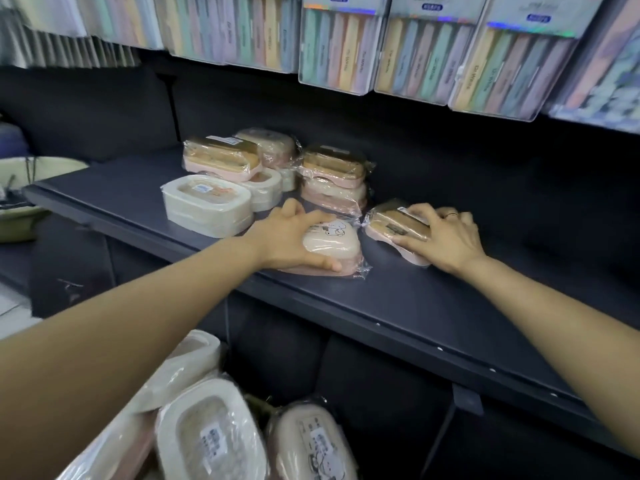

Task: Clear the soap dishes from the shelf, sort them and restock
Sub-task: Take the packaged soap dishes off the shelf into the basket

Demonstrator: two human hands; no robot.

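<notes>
Several plastic-wrapped soap dishes lie on the dark shelf point(433, 306). My left hand point(287, 237) grips a pink, lidded soap dish with a cartoon sticker point(329, 244) near the shelf's front edge. My right hand point(446, 237) grips a pink soap dish with a wooden top point(391, 223) just to its right. Behind them stands a stack of two wrapped dishes point(334, 181). Farther left are a white oval dish point(207, 206) and a wood-topped pink dish point(221, 157) on others.
More wrapped soap dishes point(207, 434) are piled below the shelf at the bottom left. Packs of pastel boxes point(336, 46) hang above the shelf. A pale green basin point(20, 188) sits at the far left. The shelf's right half is bare.
</notes>
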